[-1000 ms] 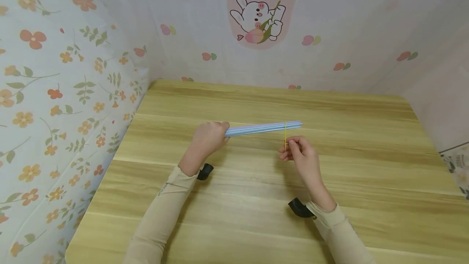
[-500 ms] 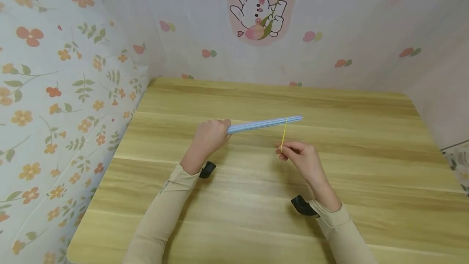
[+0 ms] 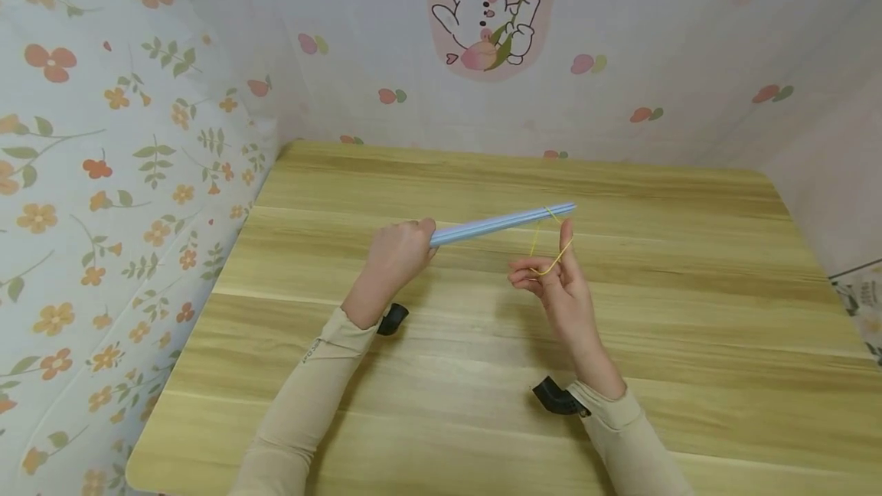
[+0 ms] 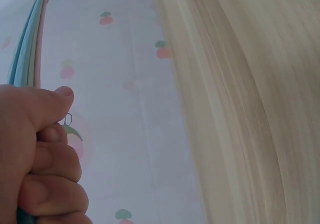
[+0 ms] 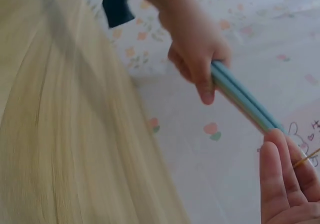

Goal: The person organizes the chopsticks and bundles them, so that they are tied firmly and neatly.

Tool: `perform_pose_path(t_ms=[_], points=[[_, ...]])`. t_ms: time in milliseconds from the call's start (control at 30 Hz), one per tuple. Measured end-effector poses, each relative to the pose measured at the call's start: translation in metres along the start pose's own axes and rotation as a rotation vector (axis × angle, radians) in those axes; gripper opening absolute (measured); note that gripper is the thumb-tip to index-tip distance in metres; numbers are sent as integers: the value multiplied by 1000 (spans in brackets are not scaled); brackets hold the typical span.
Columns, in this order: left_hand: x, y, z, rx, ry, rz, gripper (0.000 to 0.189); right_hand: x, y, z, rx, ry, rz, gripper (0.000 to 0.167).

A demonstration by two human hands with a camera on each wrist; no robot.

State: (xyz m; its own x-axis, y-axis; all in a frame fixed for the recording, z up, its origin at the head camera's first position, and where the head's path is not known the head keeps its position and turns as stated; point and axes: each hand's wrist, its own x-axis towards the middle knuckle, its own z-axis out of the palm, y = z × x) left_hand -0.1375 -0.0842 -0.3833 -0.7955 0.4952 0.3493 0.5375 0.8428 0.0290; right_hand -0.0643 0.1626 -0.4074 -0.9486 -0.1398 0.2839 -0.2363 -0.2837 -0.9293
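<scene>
My left hand grips one end of a bundle of pastel sticks, which look like chopsticks. In the left wrist view the sticks are blue, beige and pink, and their far ends sit close together. A yellow rubber band loops over the bundle's free end and runs down to my right hand. There it is stretched across the upright thumb and the extended fingers, which stand spread apart. Only a short piece of the rubber band shows in the right wrist view, behind the fingers.
Beneath both hands lies a wood-grain table. A patterned white curtain hangs along its back, and a floral one covers the left side. Each sleeve cuff has a black wrist mount.
My right thumb and fingers have gone from pinching the rubber band to spreading it wide. The bundle's free end has risen slightly. My left hand keeps its grip.
</scene>
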Motion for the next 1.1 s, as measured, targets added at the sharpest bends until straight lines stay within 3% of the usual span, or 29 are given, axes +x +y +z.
perform_pose_path(t_ms=[167,267,500,733,933,1100], points=[[1,0,0,19,74,20,22,1,-4,-1,366,47,-26,51],[1,0,0,24,90,27,23,4,-8,-3,500,72,-4,45],[0,-1,0,39,108,42,24,12,-15,-12,576,123,75,39],[-1,-2,-2,27,106,65,24,20,-23,-21,672,120,118,41],[-1,-3,-5,27,111,103,22,23,-29,-26,641,98,131,32],[-1,-4,-6,52,87,140,18,24,-32,-29,554,104,138,34]])
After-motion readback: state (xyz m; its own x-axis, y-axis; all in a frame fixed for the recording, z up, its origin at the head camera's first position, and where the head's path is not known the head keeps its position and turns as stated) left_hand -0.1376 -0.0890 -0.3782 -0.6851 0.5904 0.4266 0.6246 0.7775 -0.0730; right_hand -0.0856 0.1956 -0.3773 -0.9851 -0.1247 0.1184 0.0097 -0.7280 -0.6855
